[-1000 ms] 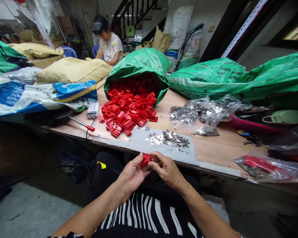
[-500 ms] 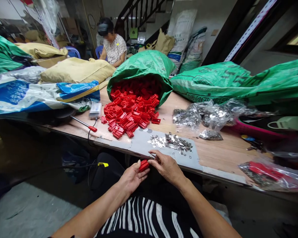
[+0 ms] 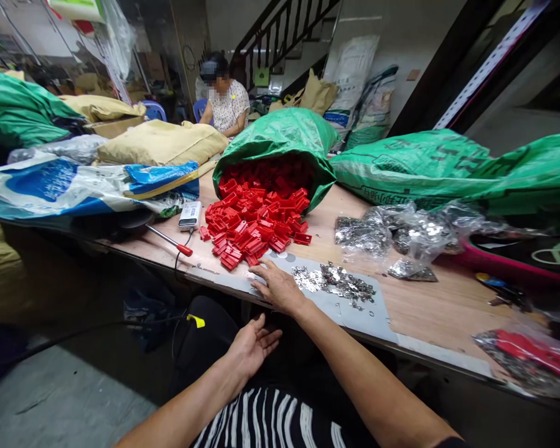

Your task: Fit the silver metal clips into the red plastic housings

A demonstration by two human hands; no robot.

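My left hand (image 3: pixel 253 345) is palm up in front of the table edge, fingers apart, with nothing in it. My right hand (image 3: pixel 277 286) reaches over the grey mat (image 3: pixel 348 318), fingers stretched out towards the near side of a pile of red plastic parts (image 3: pixel 254 227). Its fingertips are close to the lowest red parts; whether they touch is unclear. The pile spills from the mouth of a green woven sack (image 3: pixel 284 127). Right of my right hand, a heap of small shiny metal pieces (image 3: pixel 333 280) lies on the mat.
Clear plastic bags of metal pieces (image 3: pixel 364 233) and a pink basket (image 3: pixel 499 261) are on the right. A red-handled rod (image 3: pixel 168 239) and a small white device (image 3: pixel 189 216) with a cable lie left of the pile. Across the table sits another person (image 3: pixel 228 102).
The red plastic part that was in my left hand is no longer seen there. My right hand has moved from beside the left one forward and left towards the red pile. The view has shifted slightly.
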